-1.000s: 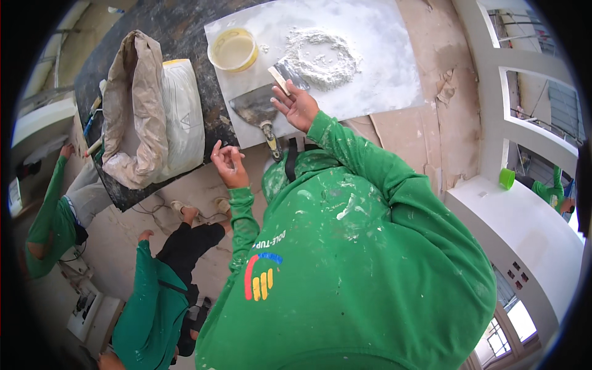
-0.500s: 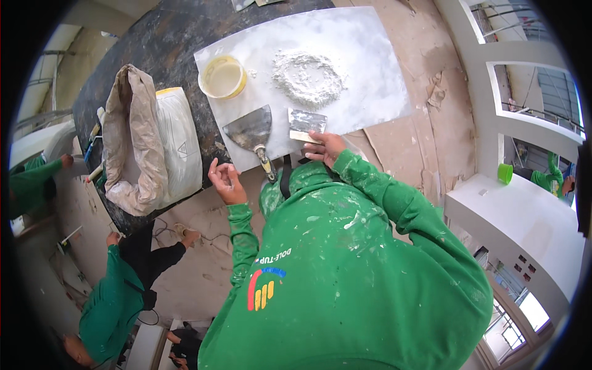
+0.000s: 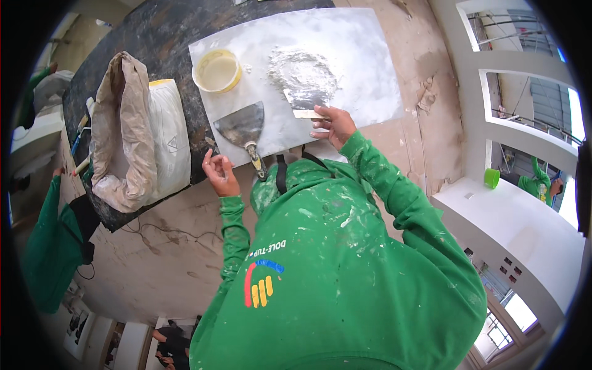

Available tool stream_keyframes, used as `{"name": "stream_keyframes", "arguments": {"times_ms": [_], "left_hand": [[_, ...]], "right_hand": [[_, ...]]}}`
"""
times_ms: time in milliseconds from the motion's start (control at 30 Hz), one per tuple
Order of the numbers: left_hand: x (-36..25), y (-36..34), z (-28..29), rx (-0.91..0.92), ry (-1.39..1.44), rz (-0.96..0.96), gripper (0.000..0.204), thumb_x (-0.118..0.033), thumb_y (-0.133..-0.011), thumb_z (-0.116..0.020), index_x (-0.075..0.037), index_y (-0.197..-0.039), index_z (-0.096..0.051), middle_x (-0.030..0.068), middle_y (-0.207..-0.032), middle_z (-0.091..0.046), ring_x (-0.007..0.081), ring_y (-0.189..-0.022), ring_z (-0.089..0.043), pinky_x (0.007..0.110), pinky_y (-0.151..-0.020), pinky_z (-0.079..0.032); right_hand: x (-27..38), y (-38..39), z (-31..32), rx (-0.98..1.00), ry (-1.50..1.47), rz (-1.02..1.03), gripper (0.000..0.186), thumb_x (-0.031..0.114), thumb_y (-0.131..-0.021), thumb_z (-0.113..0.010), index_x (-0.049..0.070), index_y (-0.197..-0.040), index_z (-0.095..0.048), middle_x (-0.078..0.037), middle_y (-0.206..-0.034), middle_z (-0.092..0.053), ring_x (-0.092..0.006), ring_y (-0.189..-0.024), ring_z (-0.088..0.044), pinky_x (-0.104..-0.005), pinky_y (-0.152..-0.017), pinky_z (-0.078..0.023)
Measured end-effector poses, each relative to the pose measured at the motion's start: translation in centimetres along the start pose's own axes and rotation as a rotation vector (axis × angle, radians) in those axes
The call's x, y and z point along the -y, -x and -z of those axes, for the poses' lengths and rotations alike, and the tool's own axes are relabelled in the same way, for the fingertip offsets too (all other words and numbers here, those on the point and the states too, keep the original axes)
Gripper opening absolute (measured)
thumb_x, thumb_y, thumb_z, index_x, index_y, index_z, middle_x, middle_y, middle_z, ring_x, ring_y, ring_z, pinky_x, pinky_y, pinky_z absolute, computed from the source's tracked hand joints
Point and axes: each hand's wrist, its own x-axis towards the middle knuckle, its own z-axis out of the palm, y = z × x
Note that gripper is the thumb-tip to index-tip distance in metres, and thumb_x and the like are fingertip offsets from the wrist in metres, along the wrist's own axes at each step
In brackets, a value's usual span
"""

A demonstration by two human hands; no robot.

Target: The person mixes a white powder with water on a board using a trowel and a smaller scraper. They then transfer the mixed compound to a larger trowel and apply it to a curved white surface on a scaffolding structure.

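In my right hand (image 3: 337, 126) is a small rectangular putty spreader (image 3: 304, 113), a dark blade with a pale grip edge, pinched between thumb and fingers. Its blade reaches the near side of a white powder heap (image 3: 306, 73), which lies spread on a pale, dusted board (image 3: 357, 46). My left hand (image 3: 222, 174) hangs off the board's near edge, holding nothing, its fingers loosely bent and apart. Between my hands, a wide putty knife (image 3: 242, 125) rests on the board, its handle sticking out over the edge toward me. A yellow-rimmed tub (image 3: 217, 71) of pale liquid stands at the board's left.
An open paper sack (image 3: 126, 166) stands on the dark table (image 3: 157, 37) to the left, against a white bag (image 3: 169, 139). Brushes or rollers lie past the sack. Another person (image 3: 52, 240) is at the far left. A green cup (image 3: 491, 178) sits on a white ledge at right.
My right hand has pushed the spreader forward, away from me, into the powder's near edge. My left hand stays empty. The person at left has moved further left.
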Motion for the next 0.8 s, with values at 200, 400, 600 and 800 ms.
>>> {"name": "stream_keyframes", "arguments": {"times_ms": [200, 400, 600, 800], "left_hand": [[0.4, 1.5, 0.4, -0.074, 0.011, 0.041, 0.045, -0.005, -0.095, -0.056, 0.0, -0.135, -0.037, 0.0071, -0.094, -0.055, 0.0115, -0.073, -0.053, 0.026, -0.07, -0.047], [0.3, 2.6, -0.3, -0.117, -0.021, 0.034, 0.045, -0.006, -0.095, -0.056, 0.0, -0.135, -0.036, 0.0074, -0.095, -0.054, 0.0117, -0.073, -0.053, 0.026, -0.071, -0.047], [-1.4, 3.3, -3.1, -0.208, -0.007, 0.003, 0.045, -0.006, -0.095, -0.056, 0.001, -0.135, -0.036, 0.0076, -0.095, -0.054, 0.0118, -0.073, -0.053, 0.026, -0.071, -0.047], [-2.8, 5.1, -7.5, -0.266, -0.026, -0.028, 0.045, -0.005, -0.095, -0.056, 0.002, -0.134, -0.036, 0.0081, -0.095, -0.054, 0.0119, -0.072, -0.053, 0.026, -0.071, -0.047]], "right_hand": [[-2.3, 0.2, 5.1, -0.107, 0.161, -0.011, 0.024, 0.02, -0.092, -0.063, 0.001, -0.106, -0.057, -0.004, -0.091, -0.055, -0.0125, -0.07, -0.055, -0.0378, -0.064, -0.062], [-1.1, -1.5, 7.6, -0.082, 0.314, -0.006, 0.025, 0.019, -0.09, -0.065, -0.002, -0.104, -0.062, -0.004, -0.089, -0.058, -0.0121, -0.067, -0.056, -0.0354, -0.061, -0.062], [3.8, -1.9, 6.0, 0.018, 0.243, -0.001, 0.024, 0.018, -0.088, -0.067, -0.002, -0.097, -0.06, -0.006, -0.084, -0.057, -0.0126, -0.067, -0.056, -0.0354, -0.06, -0.062], [7.7, -2.6, 9.3, 0.108, 0.401, -0.004, 0.021, 0.015, -0.086, -0.067, -0.003, -0.095, -0.058, -0.005, -0.079, -0.054, -0.012, -0.062, -0.053, -0.0368, -0.062, -0.064]]}}
